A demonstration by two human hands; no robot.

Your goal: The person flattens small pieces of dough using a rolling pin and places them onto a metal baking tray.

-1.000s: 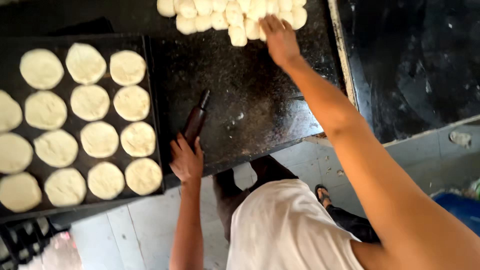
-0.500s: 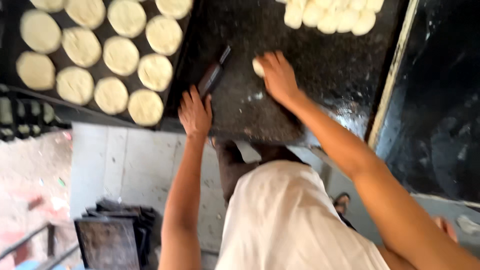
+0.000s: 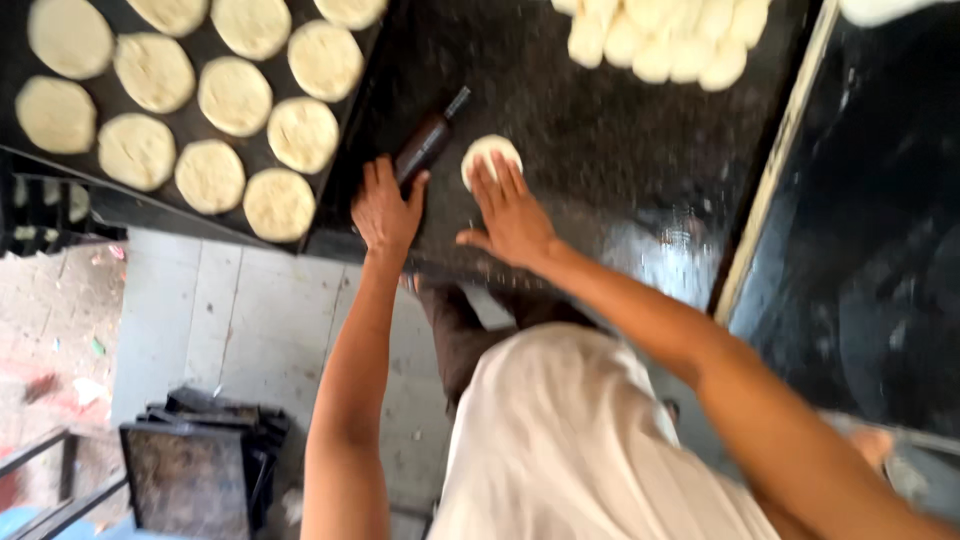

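Since half a second ago the right hand (image 3: 512,212) has drawn the small dough ball (image 3: 490,155) down the counter towards the body, and it now lies flat over the ball's near edge with fingers spread and straight, pressing rather than gripping. Nearest the camera is the person's pale shirt (image 3: 590,440), and below the counter edge a stack of dark empty trays (image 3: 195,460) sits on the tiled floor (image 3: 230,320). Both forearms reach forward onto the dark stone counter (image 3: 600,150). Just beside the right hand, the left hand (image 3: 385,208) rests on the near end of a dark slim rolling pin (image 3: 430,142), fingers loosely laid over it; whether they close round it I cannot tell. That pin runs diagonally away from the left hand, its far tip close to the dough ball but apart from it. Left of the pin a black baking tray (image 3: 345,150) carries rows of flattened dough rounds (image 3: 235,95), all lying apart from one another. Farthest off, at the top of the counter, a heap of unrolled dough pieces (image 3: 665,40) is packed together, well apart from both hands
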